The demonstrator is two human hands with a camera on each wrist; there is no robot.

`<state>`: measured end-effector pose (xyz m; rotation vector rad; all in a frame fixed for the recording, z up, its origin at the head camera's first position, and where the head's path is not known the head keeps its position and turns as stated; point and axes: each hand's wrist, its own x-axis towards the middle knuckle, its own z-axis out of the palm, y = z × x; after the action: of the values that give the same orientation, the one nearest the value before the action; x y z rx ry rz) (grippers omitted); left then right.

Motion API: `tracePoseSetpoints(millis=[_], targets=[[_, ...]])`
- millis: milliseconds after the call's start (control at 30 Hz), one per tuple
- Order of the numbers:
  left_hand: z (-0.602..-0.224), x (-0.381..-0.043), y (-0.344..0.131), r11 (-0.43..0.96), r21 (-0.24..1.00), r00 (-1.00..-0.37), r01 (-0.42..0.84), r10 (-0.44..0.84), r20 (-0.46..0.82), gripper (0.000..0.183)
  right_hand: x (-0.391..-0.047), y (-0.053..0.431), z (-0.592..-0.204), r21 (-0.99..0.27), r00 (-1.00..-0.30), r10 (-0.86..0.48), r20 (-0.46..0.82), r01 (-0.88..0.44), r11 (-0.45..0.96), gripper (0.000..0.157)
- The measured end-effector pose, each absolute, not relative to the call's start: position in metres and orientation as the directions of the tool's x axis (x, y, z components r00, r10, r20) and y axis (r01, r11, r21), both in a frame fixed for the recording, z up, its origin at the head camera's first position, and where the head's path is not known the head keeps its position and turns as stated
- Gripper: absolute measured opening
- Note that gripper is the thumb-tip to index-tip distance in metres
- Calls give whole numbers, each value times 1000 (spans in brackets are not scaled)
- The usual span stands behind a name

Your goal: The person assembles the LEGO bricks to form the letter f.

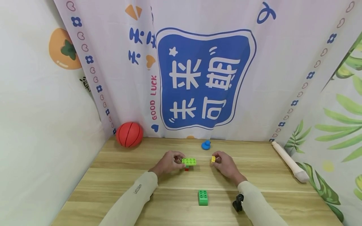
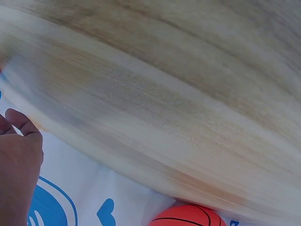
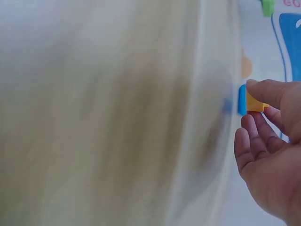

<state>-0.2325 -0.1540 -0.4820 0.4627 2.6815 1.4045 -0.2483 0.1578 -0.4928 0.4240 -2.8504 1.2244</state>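
In the head view my left hand [image 1: 169, 162] pinches the left end of a lime-green building brick [image 1: 189, 161] with several studs on top. Beneath that brick a small red brick [image 1: 187, 168] shows, with a bit of darker green above it. My right hand [image 1: 227, 165] holds a small yellow brick [image 1: 213, 159] between thumb and fingers, apart from the lime-green one. The right wrist view shows the same yellow brick [image 3: 255, 102] at the fingertips. Only part of my left hand [image 2: 21, 160] enters the left wrist view, and its brick is out of frame there.
Nearer me on the wooden table [image 1: 169, 201] lies a green brick [image 1: 203, 197]. A blue rubber duck [image 1: 206, 145] sits at the back, a red ball [image 1: 129, 134] at the back left. A pale roller-like stick [image 1: 290, 162] lies along the right edge. Printed curtains [image 1: 124, 94] hang behind.
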Motion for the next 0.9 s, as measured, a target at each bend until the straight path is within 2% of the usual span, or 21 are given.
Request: tracePoseSetpoints(millis=[300,600,900], targets=[[-483,-231,-155,519,817,-944,252,319,89,27,-247,116,-467,-727,-922,-312,229,-375,575,35],[-483,-233,-156,519,804,-934,289,338,117,23,-241,76,-461,-723,-885,-416,207,-425,545,32],[-485,-233,-155,518,796,-927,313,348,139,23,-241,67,-464,-727,-860,-464,212,-456,513,33]])
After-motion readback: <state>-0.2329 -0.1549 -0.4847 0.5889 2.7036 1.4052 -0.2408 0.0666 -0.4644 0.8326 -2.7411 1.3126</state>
